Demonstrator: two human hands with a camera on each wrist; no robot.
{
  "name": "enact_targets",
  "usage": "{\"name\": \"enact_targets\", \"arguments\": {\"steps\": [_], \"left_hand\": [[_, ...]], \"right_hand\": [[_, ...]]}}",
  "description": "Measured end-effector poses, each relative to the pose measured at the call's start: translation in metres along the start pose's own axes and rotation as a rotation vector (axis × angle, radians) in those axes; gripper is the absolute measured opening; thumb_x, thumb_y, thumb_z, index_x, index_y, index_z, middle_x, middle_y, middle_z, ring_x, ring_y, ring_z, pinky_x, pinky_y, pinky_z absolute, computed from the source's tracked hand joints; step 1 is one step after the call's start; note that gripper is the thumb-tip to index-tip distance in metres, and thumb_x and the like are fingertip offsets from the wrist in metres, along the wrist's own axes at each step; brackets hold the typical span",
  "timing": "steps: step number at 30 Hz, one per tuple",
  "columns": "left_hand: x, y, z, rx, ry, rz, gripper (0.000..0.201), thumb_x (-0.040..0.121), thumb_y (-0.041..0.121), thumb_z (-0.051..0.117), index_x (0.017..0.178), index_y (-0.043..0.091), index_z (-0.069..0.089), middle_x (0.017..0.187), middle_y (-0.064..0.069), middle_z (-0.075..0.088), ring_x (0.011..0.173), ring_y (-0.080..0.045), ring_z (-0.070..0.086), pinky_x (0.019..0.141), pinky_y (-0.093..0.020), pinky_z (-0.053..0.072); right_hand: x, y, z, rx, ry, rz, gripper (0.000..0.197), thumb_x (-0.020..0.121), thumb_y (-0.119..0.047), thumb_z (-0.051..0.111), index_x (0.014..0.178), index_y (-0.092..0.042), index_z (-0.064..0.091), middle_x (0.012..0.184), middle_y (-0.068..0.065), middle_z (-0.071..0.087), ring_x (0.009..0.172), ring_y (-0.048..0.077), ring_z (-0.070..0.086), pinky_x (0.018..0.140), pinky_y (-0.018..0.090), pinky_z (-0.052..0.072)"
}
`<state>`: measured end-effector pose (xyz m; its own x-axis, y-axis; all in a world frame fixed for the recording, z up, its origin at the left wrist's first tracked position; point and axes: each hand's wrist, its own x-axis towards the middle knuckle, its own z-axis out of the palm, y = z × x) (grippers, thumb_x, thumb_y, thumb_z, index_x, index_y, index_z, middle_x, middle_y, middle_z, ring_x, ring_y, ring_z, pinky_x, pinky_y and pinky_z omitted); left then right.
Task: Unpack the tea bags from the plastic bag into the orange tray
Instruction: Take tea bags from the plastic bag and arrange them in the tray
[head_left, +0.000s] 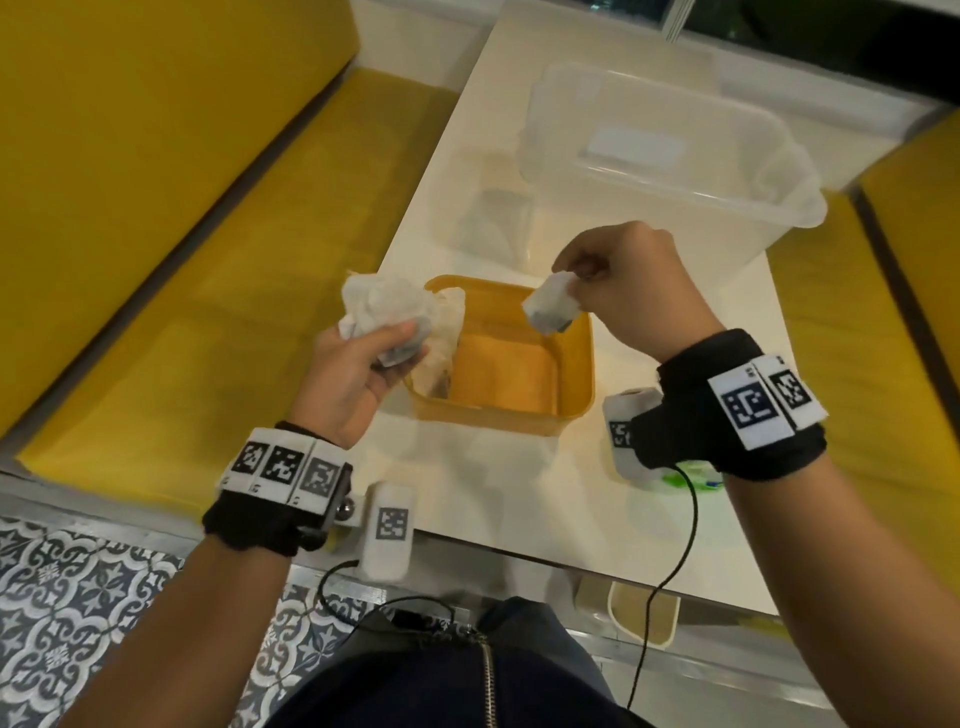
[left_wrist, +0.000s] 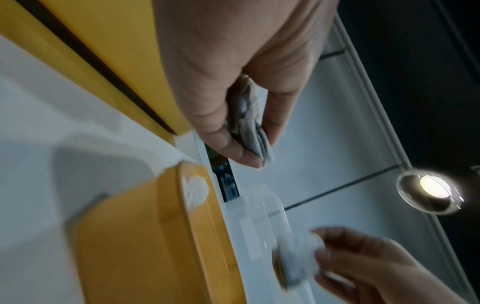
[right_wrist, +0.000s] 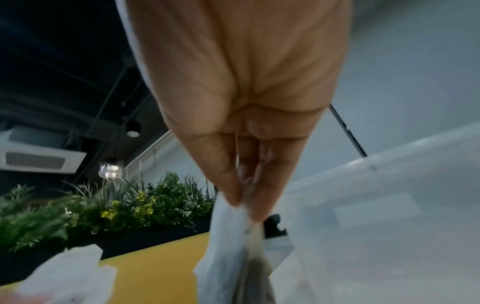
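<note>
1. Judging by the orange tray (head_left: 574, 358), the unpacking looks to be in its early or middle part: most of the tray floor is bare, and something pale with brown patches lies against its left inner wall, too blurred to say whether it is tea bags or part of the plastic.
2. The left hand (head_left: 345, 374) hovers just left of the tray's left rim, its fingers (left_wrist: 228, 142) curled round the crumpled plastic bag (head_left: 376, 304); a grey-white wad, probably more tea bags, is pinched between thumb and fingers, so some appear left to come out.
3. The right hand (head_left: 631, 291) is above the tray's far right corner. Its fingers (right_wrist: 228, 181) are pressed together, pinching the top edge of one tea bag (head_left: 550, 309), which hangs below the fingertips over the tray's opening, not yet let go.
4. Beyond the tray on the bench (head_left: 519, 478) stands a clear storage bin (head_left: 670, 171), apart from both hands.
</note>
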<state>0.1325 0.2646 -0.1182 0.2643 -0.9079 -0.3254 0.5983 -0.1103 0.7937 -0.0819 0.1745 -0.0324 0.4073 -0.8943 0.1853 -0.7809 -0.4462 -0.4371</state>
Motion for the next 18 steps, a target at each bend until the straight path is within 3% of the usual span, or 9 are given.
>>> {"name": "enact_targets", "arguments": {"steps": [3,8,11,14,18], "left_hand": [[0.007,0.011,-0.015,-0.035,0.055,0.046,0.029,0.086,-0.004,0.059,0.11,0.012,0.062,0.11,-0.01,0.069,0.097,-0.022,0.069,0.07,-0.026,0.057],[0.009,0.016,-0.03,-0.048,0.092,0.094,0.029,0.087,-0.004,0.058,0.108,0.014,0.062,0.106,-0.006,0.07,0.098,-0.021,0.068,0.072,-0.026,0.057],[0.007,0.013,-0.037,-0.046,0.095,0.089,0.03,0.087,-0.004,0.058,0.111,0.014,0.061,0.107,-0.005,0.069,0.098,-0.02,0.068,0.073,-0.026,0.057],[0.007,0.009,-0.045,-0.055,0.1,0.062,0.035,0.087,-0.003,0.058,0.117,0.015,0.058,0.115,-0.006,0.066,0.103,-0.02,0.066,0.072,-0.025,0.057],[0.006,0.003,-0.049,-0.046,0.095,0.031,0.045,0.085,-0.003,0.061,0.129,0.007,0.053,0.12,-0.009,0.065,0.104,-0.02,0.066,0.073,-0.025,0.056]], "right_hand": [[0.005,-0.007,0.013,-0.048,-0.088,-0.019,0.029,0.079,0.007,0.051,0.088,-0.008,0.073,0.086,0.006,0.068,0.079,0.016,0.057,0.068,0.018,0.043],[0.012,-0.027,0.043,-0.108,-0.341,-0.096,0.02,0.076,0.003,0.054,0.08,-0.006,0.071,0.082,0.008,0.068,0.077,0.024,0.06,0.064,0.029,0.048],[0.012,-0.039,0.06,-0.179,-0.482,-0.139,0.012,0.078,-0.002,0.059,0.078,-0.01,0.068,0.076,0.003,0.062,0.073,0.022,0.058,0.053,0.022,0.038],[0.012,-0.05,0.077,-0.25,-0.606,-0.18,0.014,0.084,-0.007,0.057,0.085,-0.014,0.068,0.077,-0.002,0.059,0.072,0.016,0.054,0.055,0.018,0.035],[0.02,-0.059,0.095,-0.218,-0.711,-0.171,0.017,0.083,-0.006,0.056,0.09,-0.016,0.068,0.086,0.002,0.063,0.082,0.022,0.059,0.063,0.024,0.042]]}}
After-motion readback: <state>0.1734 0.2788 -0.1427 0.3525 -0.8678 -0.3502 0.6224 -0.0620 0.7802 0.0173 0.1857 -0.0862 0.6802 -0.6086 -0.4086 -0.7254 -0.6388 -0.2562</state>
